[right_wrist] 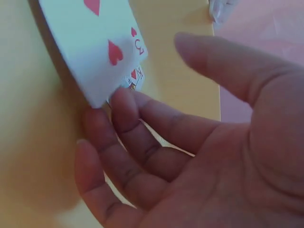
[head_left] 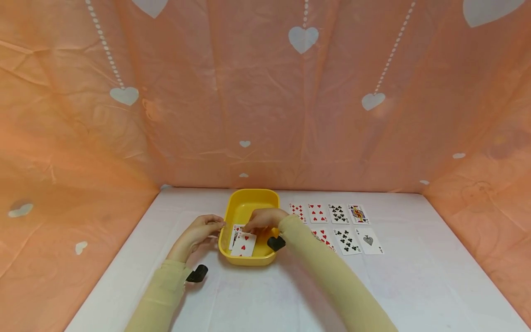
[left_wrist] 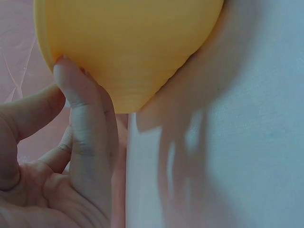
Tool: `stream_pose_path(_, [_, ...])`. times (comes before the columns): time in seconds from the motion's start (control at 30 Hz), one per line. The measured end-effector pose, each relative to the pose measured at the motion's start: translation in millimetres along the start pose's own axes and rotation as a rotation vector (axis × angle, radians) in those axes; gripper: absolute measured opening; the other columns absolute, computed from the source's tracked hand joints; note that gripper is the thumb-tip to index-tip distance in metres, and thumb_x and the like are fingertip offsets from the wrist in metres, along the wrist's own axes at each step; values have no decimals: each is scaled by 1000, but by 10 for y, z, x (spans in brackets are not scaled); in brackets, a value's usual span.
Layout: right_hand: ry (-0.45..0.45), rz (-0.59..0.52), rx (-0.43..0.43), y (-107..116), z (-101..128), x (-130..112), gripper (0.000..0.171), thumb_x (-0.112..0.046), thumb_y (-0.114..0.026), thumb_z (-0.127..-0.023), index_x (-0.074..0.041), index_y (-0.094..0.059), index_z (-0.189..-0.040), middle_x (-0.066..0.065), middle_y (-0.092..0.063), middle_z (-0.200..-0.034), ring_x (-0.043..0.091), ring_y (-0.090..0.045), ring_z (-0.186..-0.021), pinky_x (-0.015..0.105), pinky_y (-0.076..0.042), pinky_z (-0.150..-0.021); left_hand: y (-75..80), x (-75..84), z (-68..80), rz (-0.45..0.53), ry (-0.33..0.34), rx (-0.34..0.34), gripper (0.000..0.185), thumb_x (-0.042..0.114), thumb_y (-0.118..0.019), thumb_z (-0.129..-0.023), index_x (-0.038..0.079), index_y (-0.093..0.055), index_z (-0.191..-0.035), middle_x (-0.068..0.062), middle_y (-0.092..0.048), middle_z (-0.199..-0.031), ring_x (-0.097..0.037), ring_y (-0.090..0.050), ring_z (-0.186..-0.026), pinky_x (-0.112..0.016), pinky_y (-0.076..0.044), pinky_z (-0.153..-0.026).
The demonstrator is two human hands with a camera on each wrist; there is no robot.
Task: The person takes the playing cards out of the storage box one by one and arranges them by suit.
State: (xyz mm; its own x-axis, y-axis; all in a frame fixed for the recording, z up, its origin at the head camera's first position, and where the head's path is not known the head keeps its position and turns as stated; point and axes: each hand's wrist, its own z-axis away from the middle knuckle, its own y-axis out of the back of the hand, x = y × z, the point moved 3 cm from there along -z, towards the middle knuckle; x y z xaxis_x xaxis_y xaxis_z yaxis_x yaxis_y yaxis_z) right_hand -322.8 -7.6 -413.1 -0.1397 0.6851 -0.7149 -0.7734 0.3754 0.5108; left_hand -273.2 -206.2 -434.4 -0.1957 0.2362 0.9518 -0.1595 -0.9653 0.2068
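My left hand (head_left: pixel 200 231) is at the left side of a yellow plastic tray (head_left: pixel 270 193). In the left wrist view its fingertips (left_wrist: pixel 66 71) touch the tray's outer wall, with the thumb against the finger. My right hand (head_left: pixel 265 218) reaches into the tray, beside a three of hearts (head_left: pixel 244 244). Seen from the right wrist, the bent fingers touch that card's lower corner, while the thumb (right_wrist: pixel 204 50) stands away from it. Partly under the three lies a face card (head_left: pixel 235 234) with a red corner mark.
To the tray's right, several playing cards lie face up in two rows, among them a jack (head_left: pixel 358 214) and an ace of spades (head_left: pixel 369 240). My right forearm (head_left: pixel 332 276) covers part of the front row. An orange cloth (head_left: pixel 265 115) with hearts encloses the white table (head_left: pixel 415 286).
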Motion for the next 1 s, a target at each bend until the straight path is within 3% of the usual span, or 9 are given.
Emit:
stream_pose_path(0.1, [17, 4, 4, 15, 7, 4, 23, -18, -64, -90, 0, -63, -76, 4, -45, -64, 22, -42, -65, 31, -33, -61, 3, 0, -8, -9, 7, 8, 32, 16, -60, -95, -8, -53, -116, -6, -66, -88, -15, -62, -74, -27, -52, -59])
stream_pose_path(0.27, [19, -68, 10, 31, 9, 10, 5, -5, -66, -88, -2, -69, -89, 3, -61, -75, 23, -51, -72, 35, -46, -73, 10, -6, -22, -19, 24, 26, 30, 15, -61, -94, -6, -55, -115, -9, -67, -90, -16, -63, -75, -26, -51, -58])
stream_pose_path(0.4, [19, -136, -9, 32, 14, 15, 8, 2, -67, -85, 0, -66, -92, 6, -66, -82, 22, -56, -75, 40, -50, -84, 11, -14, -22, -26, 20, 21, 30, 15, -60, -95, -7, -54, -114, -11, -66, -93, -18, -63, -78, -27, -53, -62])
stream_pose_path(0.6, [51, -200, 5, 85, 51, 32, 13, 3, -66, -84, 0, -62, -96, 7, -65, -85, 20, -57, -74, 38, -53, -81, 4, -21, -26, -29, 17, 18, 31, 16, -59, -96, -8, -53, -115, -10, -65, -93, -18, -62, -79, -30, -54, -66])
stream_pose_path(0.77, [104, -287, 42, 235, 180, 16, 14, 2, -64, -85, -1, -61, -98, 6, -64, -87, 19, -57, -74, 36, -53, -78, 19, -25, -30, -15, 5, 13, 29, 14, -58, -96, -8, -53, -114, -9, -65, -91, -18, -62, -78, -29, -55, -65])
stream_pose_path(1.0, [215, -376, 120, 499, 440, 55, 21, 3, -61, -86, 2, -58, -107, 8, -62, -94, 19, -60, -81, 46, -50, -88, 54, -21, -35, -5, -12, 12, 28, 11, -57, -95, -9, -53, -114, -10, -65, -91, -19, -63, -78, -28, -55, -64])
